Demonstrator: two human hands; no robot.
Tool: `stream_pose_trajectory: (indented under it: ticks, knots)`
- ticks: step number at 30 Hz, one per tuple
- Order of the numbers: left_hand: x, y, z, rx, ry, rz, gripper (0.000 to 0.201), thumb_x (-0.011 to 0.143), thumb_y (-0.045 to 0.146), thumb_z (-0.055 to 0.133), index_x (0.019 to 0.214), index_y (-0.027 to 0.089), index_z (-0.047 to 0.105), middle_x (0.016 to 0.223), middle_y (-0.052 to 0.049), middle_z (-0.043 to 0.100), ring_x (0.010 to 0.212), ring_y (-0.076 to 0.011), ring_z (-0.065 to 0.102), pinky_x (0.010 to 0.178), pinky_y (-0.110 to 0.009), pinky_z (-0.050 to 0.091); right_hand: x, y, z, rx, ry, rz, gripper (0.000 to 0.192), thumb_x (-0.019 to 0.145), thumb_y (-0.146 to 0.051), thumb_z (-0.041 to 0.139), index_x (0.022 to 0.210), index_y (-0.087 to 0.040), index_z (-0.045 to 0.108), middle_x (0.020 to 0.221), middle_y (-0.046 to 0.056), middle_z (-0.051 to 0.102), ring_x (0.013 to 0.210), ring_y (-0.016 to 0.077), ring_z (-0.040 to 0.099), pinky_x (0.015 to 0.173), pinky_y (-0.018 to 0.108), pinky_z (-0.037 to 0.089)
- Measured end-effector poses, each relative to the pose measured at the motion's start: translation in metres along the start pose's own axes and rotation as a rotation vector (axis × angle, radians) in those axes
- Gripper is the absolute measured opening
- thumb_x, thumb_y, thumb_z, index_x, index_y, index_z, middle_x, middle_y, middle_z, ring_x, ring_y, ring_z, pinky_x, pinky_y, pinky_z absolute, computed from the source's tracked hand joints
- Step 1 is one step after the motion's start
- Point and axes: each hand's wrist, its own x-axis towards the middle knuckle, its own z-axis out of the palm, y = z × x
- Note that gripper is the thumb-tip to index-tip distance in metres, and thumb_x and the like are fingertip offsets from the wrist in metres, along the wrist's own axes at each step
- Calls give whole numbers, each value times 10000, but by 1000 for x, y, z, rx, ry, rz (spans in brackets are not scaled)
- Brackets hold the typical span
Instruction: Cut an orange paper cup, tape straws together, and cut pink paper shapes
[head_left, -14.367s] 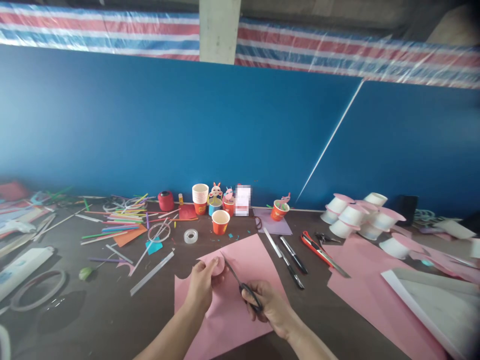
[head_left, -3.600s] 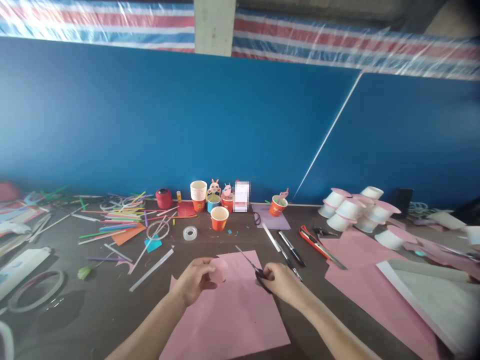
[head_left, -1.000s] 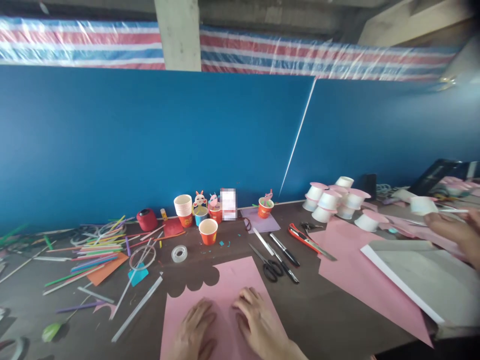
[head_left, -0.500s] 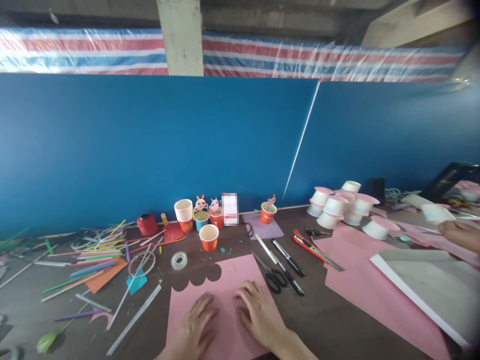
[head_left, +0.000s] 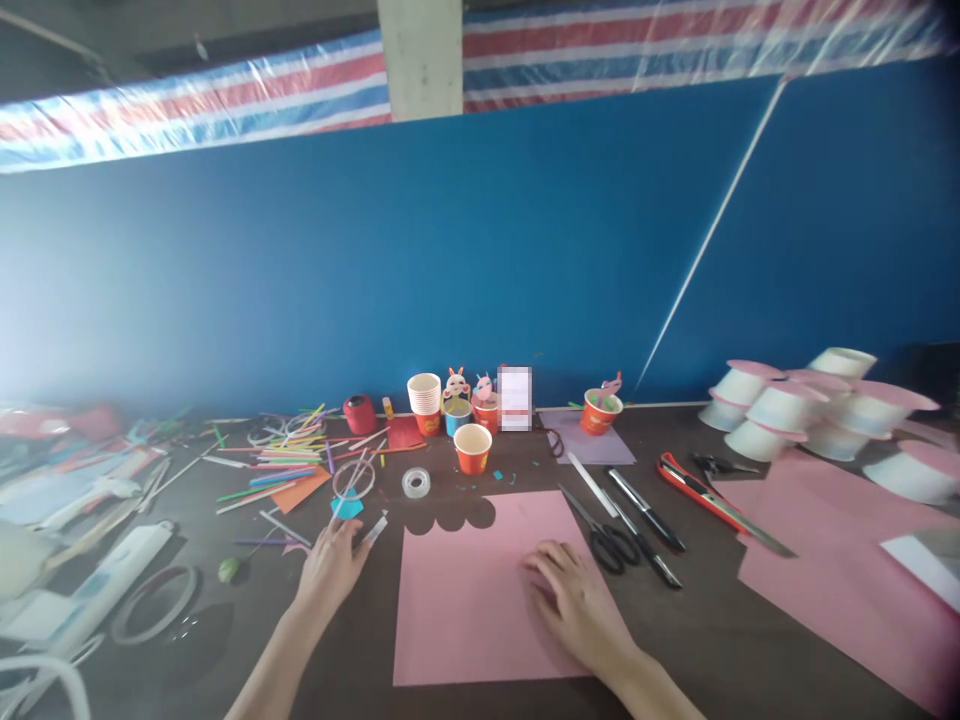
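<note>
A pink paper sheet (head_left: 465, 590) with a scalloped cut-out at its far left corner lies flat on the dark table (head_left: 705, 640). My right hand (head_left: 577, 605) rests palm down on the sheet's right part and holds nothing. My left hand (head_left: 334, 560) is stretched out to the left of the sheet, its fingers spread over a white strip (head_left: 373, 530) beside a small cyan paper scrap (head_left: 346, 506). Whether the fingers touch the strip is unclear. Black-handled scissors (head_left: 600, 530) lie on the table just right of the sheet.
Orange paper cups (head_left: 472, 448), a tape roll (head_left: 415, 483), coloured straws (head_left: 285, 465), two pens (head_left: 645, 520) and a red utility knife (head_left: 705, 495) lie behind the sheet. White cups with pink lids (head_left: 795, 410) and larger pink sheets (head_left: 832, 570) sit at right. A blue wall backs the table.
My left hand left the pink sheet and reached out leftward to the white strip. My right hand stays on the sheet. The view swung left, so the other person's hand is out of sight.
</note>
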Motion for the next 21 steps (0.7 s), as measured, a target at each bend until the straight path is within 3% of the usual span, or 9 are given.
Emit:
stream_pose_trajectory:
  ticks: [4,7,8,10,11,13,16,21]
  knots:
    - [-2,13,2,-162,-11,-31,107,707,259,507,756,192,576,673,-32,561,680,-194,536,673,-313,396,-2,1,2,-12,9,-6,251,743,-84,401,911,-205,542,928,54,499,898,204,451,816,336,352]
    - [-9,36,-1,-339,-30,-43,151,726,325,506,745,187,562,687,-21,572,656,-160,544,630,-264,408,-1,3,4,-3,16,-12,241,736,-82,411,903,-198,539,931,52,497,896,197,448,814,329,351]
    - [-13,47,-2,-562,-80,-94,178,722,351,520,753,180,561,681,-17,575,644,-150,547,607,-248,413,0,5,5,3,16,-11,235,730,-82,419,895,-197,540,928,50,498,893,194,449,809,326,354]
    - [-23,71,-1,-1054,-287,-217,218,708,380,549,792,179,555,674,-4,583,612,-131,553,583,-239,424,2,7,4,19,7,-3,216,715,-88,440,873,-194,543,914,48,503,880,190,454,798,318,361]
    - [-28,84,0,-1233,-400,-274,214,694,365,577,788,175,555,675,-4,593,614,-126,559,593,-240,430,3,8,3,28,-5,2,202,707,-95,453,858,-194,545,906,46,508,874,188,457,793,315,365]
    - [-36,106,5,-1445,-515,-365,213,674,332,617,781,157,557,686,-20,617,614,-121,575,605,-240,435,6,8,0,48,-36,12,181,695,-111,477,840,-193,548,893,46,520,870,188,465,786,310,372]
    - [-43,128,16,-1553,-573,-441,219,666,304,637,790,143,555,750,-55,648,646,-134,603,611,-241,437,8,2,-7,110,-41,38,161,709,-137,483,848,-186,548,882,51,544,880,192,480,789,303,374]
    - [-49,142,29,-1504,-598,-449,240,683,339,617,794,142,535,830,-81,656,675,-147,619,593,-235,428,8,-17,-9,434,6,178,156,786,-240,448,887,-165,541,805,43,578,725,147,530,670,246,412]
